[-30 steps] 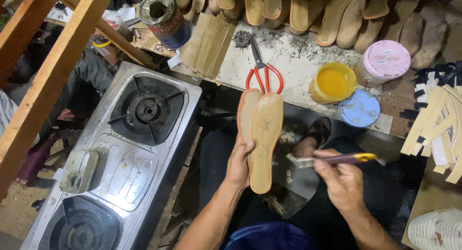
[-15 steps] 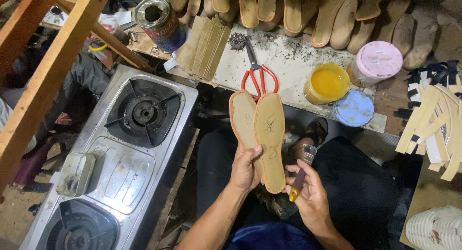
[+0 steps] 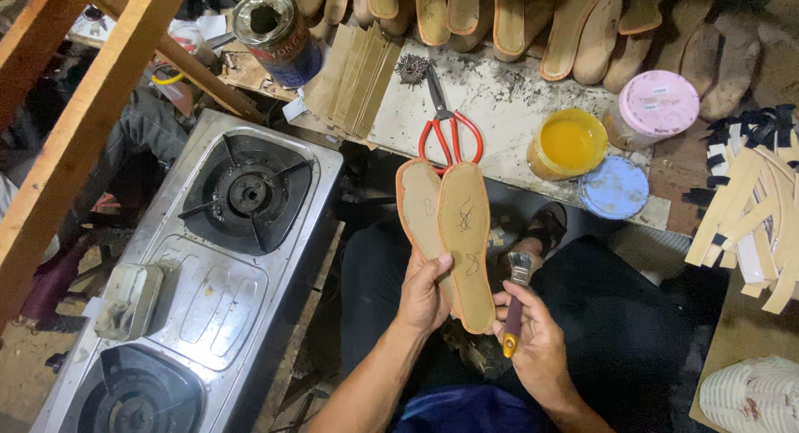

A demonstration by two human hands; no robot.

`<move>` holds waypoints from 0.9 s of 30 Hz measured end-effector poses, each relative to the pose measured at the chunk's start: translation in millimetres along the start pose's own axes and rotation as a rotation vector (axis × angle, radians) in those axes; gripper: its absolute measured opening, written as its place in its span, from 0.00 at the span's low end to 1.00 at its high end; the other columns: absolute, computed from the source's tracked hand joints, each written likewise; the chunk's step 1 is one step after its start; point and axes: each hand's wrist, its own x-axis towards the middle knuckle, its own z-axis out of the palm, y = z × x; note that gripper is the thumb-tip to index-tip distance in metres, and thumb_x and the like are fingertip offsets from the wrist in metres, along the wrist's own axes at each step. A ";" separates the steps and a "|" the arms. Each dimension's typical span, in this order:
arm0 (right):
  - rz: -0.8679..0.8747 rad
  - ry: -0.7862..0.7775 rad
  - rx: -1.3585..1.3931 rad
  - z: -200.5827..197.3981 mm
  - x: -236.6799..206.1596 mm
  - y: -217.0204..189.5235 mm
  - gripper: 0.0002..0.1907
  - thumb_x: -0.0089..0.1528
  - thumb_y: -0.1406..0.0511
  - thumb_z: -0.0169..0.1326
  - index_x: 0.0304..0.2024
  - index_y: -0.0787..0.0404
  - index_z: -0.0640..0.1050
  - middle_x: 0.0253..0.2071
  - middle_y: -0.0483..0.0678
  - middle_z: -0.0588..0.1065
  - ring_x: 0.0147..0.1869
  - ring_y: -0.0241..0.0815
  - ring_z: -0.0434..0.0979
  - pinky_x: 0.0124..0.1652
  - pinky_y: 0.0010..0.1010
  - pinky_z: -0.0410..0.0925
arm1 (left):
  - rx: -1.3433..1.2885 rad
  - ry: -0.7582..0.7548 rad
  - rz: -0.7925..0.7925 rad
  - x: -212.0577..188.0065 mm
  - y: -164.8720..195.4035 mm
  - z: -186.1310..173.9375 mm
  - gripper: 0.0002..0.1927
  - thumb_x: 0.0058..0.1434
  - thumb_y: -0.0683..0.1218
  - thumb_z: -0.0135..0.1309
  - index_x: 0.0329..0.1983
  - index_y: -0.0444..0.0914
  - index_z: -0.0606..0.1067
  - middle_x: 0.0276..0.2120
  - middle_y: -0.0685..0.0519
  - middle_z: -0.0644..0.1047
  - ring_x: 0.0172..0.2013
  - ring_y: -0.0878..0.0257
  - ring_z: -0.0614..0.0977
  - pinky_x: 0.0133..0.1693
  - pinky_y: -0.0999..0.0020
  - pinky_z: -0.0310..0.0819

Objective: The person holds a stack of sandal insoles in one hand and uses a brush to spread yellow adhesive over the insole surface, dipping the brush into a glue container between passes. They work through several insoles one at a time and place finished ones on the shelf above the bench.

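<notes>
My left hand grips two tan shoe insoles fanned apart, toes pointing away from me, held above my lap. The front insole has dark scribbles on it. My right hand is closed around a small brush with a purple and yellow handle, its metal ferrule pointing up beside the heel end of the insoles. An open pot of yellow glue stands on the bench just beyond my hands.
Red-handled scissors lie on the stained bench. A pink-lidded jar, a blue lid, a tin can and a row of soles sit behind. A two-burner gas stove is at left. Strap pieces lie at right.
The single insole in my left hand is now two, fanned apart. My right hand swung the brush from lying sideways to pointing upright next to the insoles' heel end.
</notes>
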 end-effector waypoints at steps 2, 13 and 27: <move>-0.045 -0.014 0.066 -3.3 1.9 1.5 0.32 0.60 0.79 0.54 0.67 0.66 0.65 0.53 0.55 0.74 0.52 0.45 0.78 0.50 0.36 0.74 | 0.003 0.023 0.001 -0.1 1.4 -1.1 0.34 0.65 0.44 0.47 0.75 0.37 0.55 0.64 0.44 0.70 0.60 0.54 0.75 0.61 0.57 0.71; 0.288 -0.109 0.801 -59.7 19.4 -6.5 0.33 0.55 0.73 0.62 0.63 0.63 0.70 0.51 0.56 0.75 0.47 0.46 0.73 0.42 0.31 0.69 | 0.115 0.076 0.105 8.7 20.1 -26.4 0.36 0.64 0.47 0.49 0.74 0.33 0.55 0.67 0.42 0.68 0.57 0.52 0.76 0.52 0.60 0.75; 0.092 -0.268 1.241 -66.4 31.6 -50.6 0.23 0.68 0.63 0.62 0.63 0.65 0.73 0.51 0.57 0.72 0.47 0.45 0.68 0.43 0.30 0.67 | 0.161 0.123 0.086 9.5 39.1 -73.0 0.35 0.65 0.46 0.45 0.75 0.33 0.56 0.66 0.41 0.67 0.56 0.53 0.76 0.52 0.61 0.73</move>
